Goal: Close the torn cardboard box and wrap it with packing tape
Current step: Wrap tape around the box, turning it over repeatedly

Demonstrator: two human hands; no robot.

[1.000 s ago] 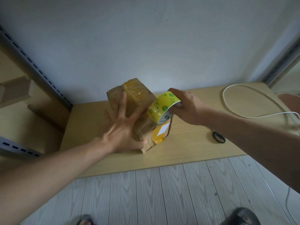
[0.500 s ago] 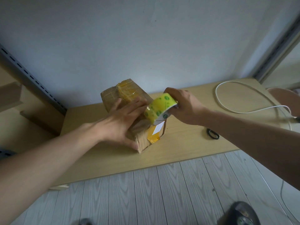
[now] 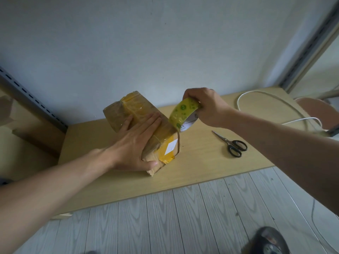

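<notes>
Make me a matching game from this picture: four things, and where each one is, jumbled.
1 cardboard box
2 tape roll
3 scissors
4 white cable

A looped at the table's far right end
B pressed under the flat left hand
C lying flat, right of the cardboard box
D gripped in the raised right hand

Pairs: 1-B, 2-D, 3-C, 4-A

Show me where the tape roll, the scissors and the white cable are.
tape roll (image 3: 181, 110), head view, on its yellow printed outer band.
scissors (image 3: 227, 142), head view, where blades meet black handles.
white cable (image 3: 246, 93), head view, on the loop's bright left bend.
</notes>
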